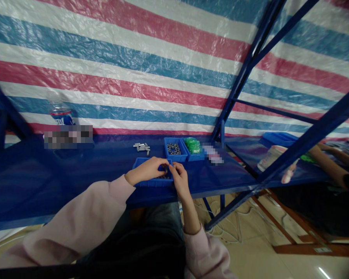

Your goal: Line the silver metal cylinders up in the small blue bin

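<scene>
Both hands meet over a blue bin (pixel 139 163) at the near edge of the blue table (pixel 75 174). My left hand (pixel 147 169) is curled, its fingertips pinched together at the bin's right side. My right hand (pixel 178 177) faces it, fingers also pinched, fingertips almost touching the left ones. Whatever sits between the fingertips is too small to name. Behind the bin stand a blue bin of small metal parts (pixel 174 148) and a blue bin of green pieces (pixel 193 146). Several loose metal cylinders (pixel 142 147) lie on the table to their left.
A water bottle (pixel 59 112) stands at the back left against a striped tarp. Blue frame posts (pixel 241 81) rise at the right. Another person's arm (pixel 330 164) reaches over the neighbouring table, where a white container (pixel 269 157) and another blue bin (pixel 279 137) sit. Cables lie on the floor.
</scene>
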The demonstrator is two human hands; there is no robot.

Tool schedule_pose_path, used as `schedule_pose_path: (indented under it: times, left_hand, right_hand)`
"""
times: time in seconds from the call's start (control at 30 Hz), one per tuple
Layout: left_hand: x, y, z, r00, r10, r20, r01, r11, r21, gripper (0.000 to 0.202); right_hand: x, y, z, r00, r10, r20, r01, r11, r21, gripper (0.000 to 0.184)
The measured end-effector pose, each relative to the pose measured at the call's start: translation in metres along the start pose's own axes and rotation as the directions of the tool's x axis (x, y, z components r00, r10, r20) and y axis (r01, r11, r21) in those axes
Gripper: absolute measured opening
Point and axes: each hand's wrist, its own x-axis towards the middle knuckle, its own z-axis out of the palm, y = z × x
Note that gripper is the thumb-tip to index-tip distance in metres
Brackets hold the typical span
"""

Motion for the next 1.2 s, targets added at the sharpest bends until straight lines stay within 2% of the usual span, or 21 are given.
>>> schedule_pose_path:
  times: [0.1, 0.27, 0.7, 0.83, 0.97, 1.03, 1.1, 1.2]
  left_hand:
    - [-0.001, 0.000, -0.002, 0.999, -0.003, 0.051, 0.004, 1.000, -0.021, 0.012]
    - [-0.002, 0.000, -0.002, 0.994, -0.017, 0.106, 0.023, 0.998, -0.052, 0.014]
    - [-0.006, 0.000, 0.001, 0.997, 0.023, 0.070, -0.020, 0.999, -0.037, 0.018]
    - [-0.007, 0.003, -0.001, 0.999, 0.052, -0.018, -0.052, 0.999, 0.002, 0.022]
    - [-0.011, 0.009, -0.022, 0.983, 0.038, -0.179, -0.032, 0.999, 0.035, 0.023]
    - [-0.014, 0.009, -0.039, 0.955, 0.002, -0.295, 0.009, 0.999, 0.038, 0.023]
    - [-0.018, 0.001, -0.055, 0.911, -0.029, -0.412, 0.049, 0.998, 0.039, 0.024]
    - [-0.026, -0.025, -0.071, 0.844, -0.081, -0.530, 0.122, 0.992, 0.042, 0.026]
  right_hand:
    - [0.000, 0.001, 0.000, 1.000, 0.001, 0.001, -0.001, 1.000, -0.011, 0.030]
    - [0.000, 0.001, -0.001, 1.000, 0.003, 0.005, -0.003, 1.000, -0.011, 0.029]
    - [-0.002, -0.003, -0.001, 1.000, -0.020, 0.006, 0.020, 0.999, 0.037, 0.029]
    - [-0.001, -0.003, -0.002, 1.000, -0.026, -0.004, 0.026, 0.999, 0.046, 0.029]
    - [-0.001, -0.003, -0.002, 1.000, -0.017, -0.007, 0.018, 0.998, 0.053, 0.029]
    - [-0.002, -0.004, -0.002, 1.000, -0.013, -0.006, 0.013, 0.998, 0.055, 0.028]
    - [-0.002, -0.004, -0.002, 1.000, -0.011, -0.011, 0.012, 0.998, 0.064, 0.028]
    - [-0.002, -0.003, -0.002, 0.999, -0.013, -0.034, 0.016, 0.996, 0.092, 0.029]
